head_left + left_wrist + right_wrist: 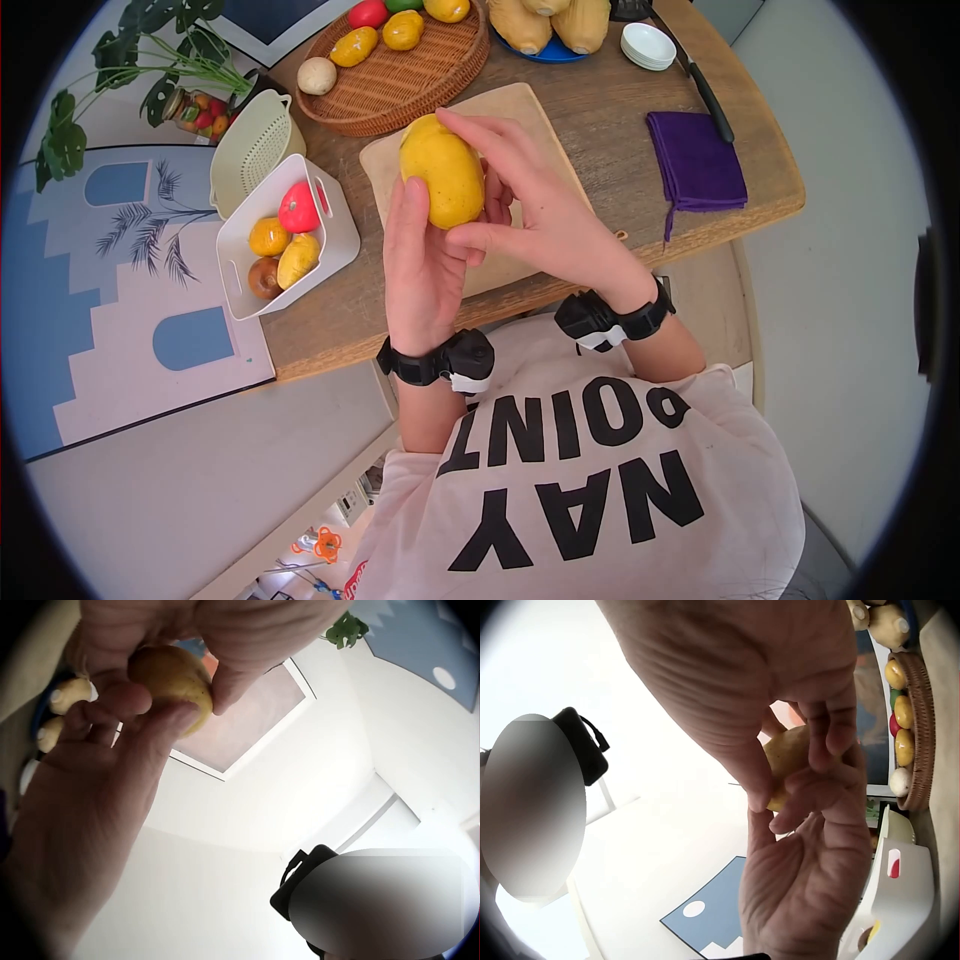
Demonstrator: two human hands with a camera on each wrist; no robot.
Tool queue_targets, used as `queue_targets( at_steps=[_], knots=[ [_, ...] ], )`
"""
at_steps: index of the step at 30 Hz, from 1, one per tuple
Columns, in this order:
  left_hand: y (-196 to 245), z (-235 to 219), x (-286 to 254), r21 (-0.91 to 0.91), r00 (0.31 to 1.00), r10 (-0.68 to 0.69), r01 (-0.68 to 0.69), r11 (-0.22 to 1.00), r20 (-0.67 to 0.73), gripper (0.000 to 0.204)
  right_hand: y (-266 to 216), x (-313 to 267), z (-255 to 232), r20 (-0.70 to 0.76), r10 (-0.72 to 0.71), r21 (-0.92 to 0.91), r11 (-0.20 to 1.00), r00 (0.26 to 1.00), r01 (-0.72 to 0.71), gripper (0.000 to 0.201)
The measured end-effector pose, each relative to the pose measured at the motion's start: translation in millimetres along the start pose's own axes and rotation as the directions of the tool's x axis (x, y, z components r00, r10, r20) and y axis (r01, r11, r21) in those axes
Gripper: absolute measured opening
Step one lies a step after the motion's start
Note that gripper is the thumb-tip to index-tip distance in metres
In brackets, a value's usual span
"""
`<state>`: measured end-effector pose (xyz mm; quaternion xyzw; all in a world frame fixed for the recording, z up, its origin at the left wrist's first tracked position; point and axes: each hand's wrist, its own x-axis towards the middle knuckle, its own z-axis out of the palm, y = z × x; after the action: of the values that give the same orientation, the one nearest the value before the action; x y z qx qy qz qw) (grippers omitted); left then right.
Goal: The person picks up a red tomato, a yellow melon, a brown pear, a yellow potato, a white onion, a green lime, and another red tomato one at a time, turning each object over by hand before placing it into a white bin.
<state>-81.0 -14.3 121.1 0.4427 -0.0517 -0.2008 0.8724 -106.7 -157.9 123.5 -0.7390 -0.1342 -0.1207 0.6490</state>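
Observation:
Both hands hold a yellow potato (pixel 445 175), speckled and oval, up over a cutting board (pixel 525 115) in the head view. The left hand (pixel 425 265) supports its lower left side with the thumb along the skin. From the right, the right hand (pixel 555 205) grips it, forefinger near the top end and thumb near the bottom end. The wrist views show the potato (pixel 180 682) between the fingers and thumbs of both hands, much of its surface hidden by them.
A white basket (pixel 340 225) with a tomato, yellow potatoes and a brown onion stands left, beside a pale green colander (pixel 240 165). Behind are a wicker tray (pixel 400 85) of produce and squashes (pixel 520 25) on a blue plate. Rightward lie a knife (pixel 705 95) and purple cloth (pixel 695 165).

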Motion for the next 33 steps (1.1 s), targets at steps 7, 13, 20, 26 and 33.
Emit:
queue_targets(
  at_steps=[7, 13, 20, 26, 33],
  knots=[
    [0.9, -2.6, -1.2, 0.002, 0.999, 0.018, -0.019, 1.000, 0.046, 0.048, 9.1, -0.3, 1.2, -0.006, -0.003, 0.063, 0.998, 1.000, 0.004, 0.079],
    [0.5, -1.8, -1.6, 0.155, 0.988, 0.143, -0.149, 0.977, 0.049, 0.049, 7.0, -1.3, -0.9, 0.059, 0.027, 0.120, 0.992, 0.998, -0.034, 0.071],
    [-0.4, 11.4, -3.1, 0.507, 0.949, 0.312, -0.289, 0.812, 0.042, 0.055, 3.1, -2.4, 3.1, 0.087, 0.103, 0.299, 0.946, 0.991, -0.125, 0.064],
    [-15.5, -10.8, 7.2, 0.603, 0.926, 0.378, -0.304, 0.737, 0.005, 0.054, 3.6, -3.8, 6.2, 0.058, 0.107, 0.163, 0.980, 0.993, -0.116, 0.052],
    [-11.4, -5.1, 7.8, 0.613, 0.944, 0.329, -0.250, 0.749, -0.017, 0.052, 8.2, -2.7, 8.7, -0.016, 0.062, 0.130, 0.990, 0.998, -0.059, 0.051]
  ],
)
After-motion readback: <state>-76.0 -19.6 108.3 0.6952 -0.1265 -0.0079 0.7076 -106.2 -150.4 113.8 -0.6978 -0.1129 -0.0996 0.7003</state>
